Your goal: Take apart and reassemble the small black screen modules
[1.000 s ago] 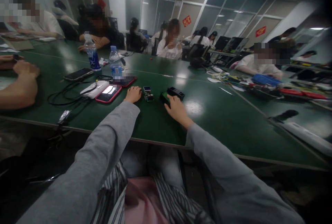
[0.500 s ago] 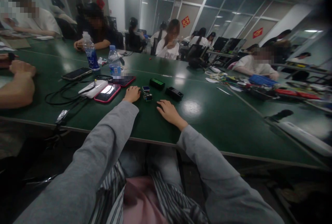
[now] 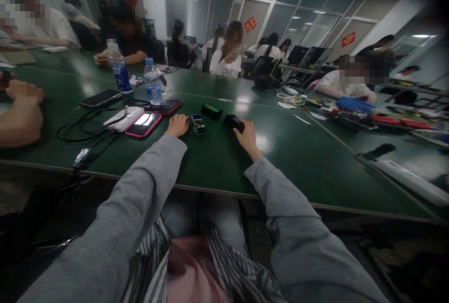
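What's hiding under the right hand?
The right hand covers the right end of a black box. You can see the box's left part poking out. The covered end, and whatever lies beneath the palm, can't be seen.

Your right hand: covers right end of black case; grasp's far side hidden. Circuit board beside your left hand: components too small to tell. Your grey sleeves: cut off by bottom edge. Co-worker's forearm: cut off by left edge.
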A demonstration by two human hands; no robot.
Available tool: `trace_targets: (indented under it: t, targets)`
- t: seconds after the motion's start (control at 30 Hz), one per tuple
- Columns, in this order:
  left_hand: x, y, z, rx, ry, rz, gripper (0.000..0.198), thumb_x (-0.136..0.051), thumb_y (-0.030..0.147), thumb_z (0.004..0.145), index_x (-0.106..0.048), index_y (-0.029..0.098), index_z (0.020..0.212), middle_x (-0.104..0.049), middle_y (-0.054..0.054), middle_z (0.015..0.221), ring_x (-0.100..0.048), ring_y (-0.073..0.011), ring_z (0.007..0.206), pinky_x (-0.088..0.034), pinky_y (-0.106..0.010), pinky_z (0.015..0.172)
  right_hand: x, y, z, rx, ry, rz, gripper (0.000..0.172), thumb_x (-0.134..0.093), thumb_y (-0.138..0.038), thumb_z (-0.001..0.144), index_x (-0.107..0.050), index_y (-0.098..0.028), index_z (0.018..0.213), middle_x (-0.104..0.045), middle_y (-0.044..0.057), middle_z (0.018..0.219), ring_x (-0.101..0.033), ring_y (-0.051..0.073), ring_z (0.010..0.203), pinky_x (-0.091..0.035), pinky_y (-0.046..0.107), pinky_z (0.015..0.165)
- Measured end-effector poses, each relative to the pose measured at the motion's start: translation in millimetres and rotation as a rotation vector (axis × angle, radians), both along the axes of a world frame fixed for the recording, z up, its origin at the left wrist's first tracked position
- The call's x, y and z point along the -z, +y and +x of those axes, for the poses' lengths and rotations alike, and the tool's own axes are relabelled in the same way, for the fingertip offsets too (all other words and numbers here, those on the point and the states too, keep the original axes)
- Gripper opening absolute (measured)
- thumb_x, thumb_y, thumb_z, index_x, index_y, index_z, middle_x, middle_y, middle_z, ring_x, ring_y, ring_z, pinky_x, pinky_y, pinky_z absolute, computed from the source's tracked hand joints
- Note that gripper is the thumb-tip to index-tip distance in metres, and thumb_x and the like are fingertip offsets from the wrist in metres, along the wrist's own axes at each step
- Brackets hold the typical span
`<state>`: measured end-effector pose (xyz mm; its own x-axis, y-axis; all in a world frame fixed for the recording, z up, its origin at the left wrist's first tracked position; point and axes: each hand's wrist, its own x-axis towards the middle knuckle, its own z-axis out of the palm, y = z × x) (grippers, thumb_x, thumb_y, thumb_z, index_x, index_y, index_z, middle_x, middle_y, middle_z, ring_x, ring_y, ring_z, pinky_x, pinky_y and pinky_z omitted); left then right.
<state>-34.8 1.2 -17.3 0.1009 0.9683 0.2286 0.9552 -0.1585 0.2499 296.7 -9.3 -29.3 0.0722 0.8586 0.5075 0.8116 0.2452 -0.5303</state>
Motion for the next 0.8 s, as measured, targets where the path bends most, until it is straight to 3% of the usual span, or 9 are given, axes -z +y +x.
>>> trace_targets:
  t: [0.17, 0.37, 0.43, 0.53, 0.67, 0.8]
  targets:
    - [2.5, 3, -1, 0.006, -0.003, 0.009, 0.047, -0.036, 0.034, 0.105, -0.055, 0.021, 0.145, -0.049, -0.011, 0.159, -0.041, -0.0317, 0.146, -0.036, -0.053, 0.120, -0.4, 7, 2, 0.021, 0.119, 0.026, 0.051, -0.061, -0.045, 0.089, -0.064, -0.011, 0.127, -0.063, 0.019, 0.125, -0.060, 0.031, 0.116, -0.049, 0.047, 0.105]
    - [3.2, 3, -1, 0.004, -0.006, 0.006, 0.046, -0.037, 0.035, 0.105, -0.055, 0.023, 0.145, -0.049, -0.010, 0.159, -0.040, -0.0309, 0.146, -0.035, -0.053, 0.120, 0.6, 12, 8, 0.204, 0.154, -0.118, 0.055, -0.043, -0.057, 0.098, -0.068, -0.010, 0.113, -0.068, 0.022, 0.111, -0.059, 0.034, 0.112, -0.044, 0.052, 0.104]
    - [3.6, 3, -2, 0.002, -0.006, 0.009, 0.045, -0.037, 0.035, 0.105, -0.056, 0.024, 0.145, -0.050, -0.009, 0.158, -0.040, -0.0304, 0.146, -0.035, -0.053, 0.120, 1.1, 11, 7, 0.255, 0.112, -0.081, 0.058, -0.043, -0.060, 0.098, -0.068, -0.010, 0.112, -0.066, 0.023, 0.114, -0.054, 0.036, 0.117, -0.039, 0.056, 0.108]
    - [4.6, 5, -2, 0.007, -0.005, 0.014, 0.046, -0.037, 0.035, 0.105, -0.056, 0.023, 0.145, -0.050, -0.010, 0.158, -0.042, -0.0314, 0.145, -0.036, -0.053, 0.119, 1.9, 7, 2, 0.253, 0.047, 0.046, 0.065, -0.052, -0.066, 0.093, -0.062, -0.011, 0.127, -0.060, 0.025, 0.129, -0.048, 0.037, 0.125, -0.037, 0.057, 0.109]
    - [4.6, 5, -2, 0.006, 0.000, 0.018, 0.045, -0.037, 0.035, 0.105, -0.056, 0.024, 0.144, -0.050, -0.009, 0.158, -0.042, -0.0310, 0.145, -0.036, -0.053, 0.119, 2.7, 4, -1, 0.135, -0.064, 0.067, 0.054, -0.060, -0.053, 0.090, -0.066, -0.014, 0.127, -0.063, 0.020, 0.126, -0.049, 0.036, 0.124, -0.040, 0.054, 0.106]
    - [2.6, 3, -1, 0.003, 0.006, 0.012, 0.045, -0.037, 0.034, 0.105, -0.056, 0.023, 0.144, -0.050, -0.010, 0.158, -0.041, -0.0307, 0.146, -0.036, -0.052, 0.120, 2.0, 8, 6, 0.151, 0.053, 0.012, 0.046, -0.049, -0.046, 0.096, -0.072, -0.014, 0.119, -0.070, 0.018, 0.112, -0.057, 0.033, 0.114, -0.044, 0.050, 0.101]
